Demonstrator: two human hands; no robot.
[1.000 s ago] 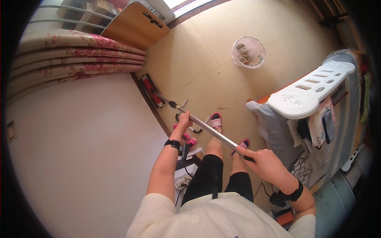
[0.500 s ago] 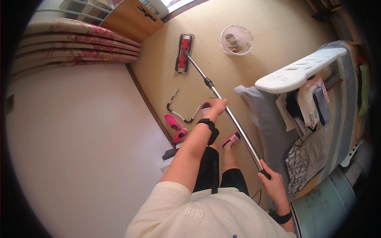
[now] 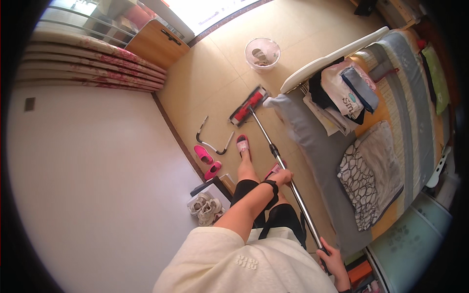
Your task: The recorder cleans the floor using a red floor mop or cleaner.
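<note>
1. Mop pole [image 3: 273, 149] — a long metal shaft — runs from the red flat head [image 3: 248, 106] on the tan floor [image 3: 215, 73], beside the bed's grey edge [image 3: 312, 161], back to the person's body.
2. Left hand [image 3: 281, 176], with a black band at the wrist, has its fingers curled round the pole about midway; the head lies well beyond these fingers, near the foot of the bed.
3. Right hand [image 3: 333, 258] closes on the upper end of the pole at the lower edge of the view; its fingers wrap the shaft, though the tips are partly hidden.
4. Just short of the left fingers stand the person's 2 feet in pink slippers [image 3: 243, 144]; further to the left side lie 2 loose pink slippers [image 3: 207, 161] and a bent white-and-black bar [image 3: 211, 141] on the floor.
5. Far past the head sits a clear round basin [image 3: 263, 52]; white shoes [image 3: 205, 207] rest by the wall.
6. To mop well here, I judge: keep the head flat to the floor, steer with the left hand and push from the right, run strokes along the bed edge, and keep clear of the loose slippers and bar.
</note>
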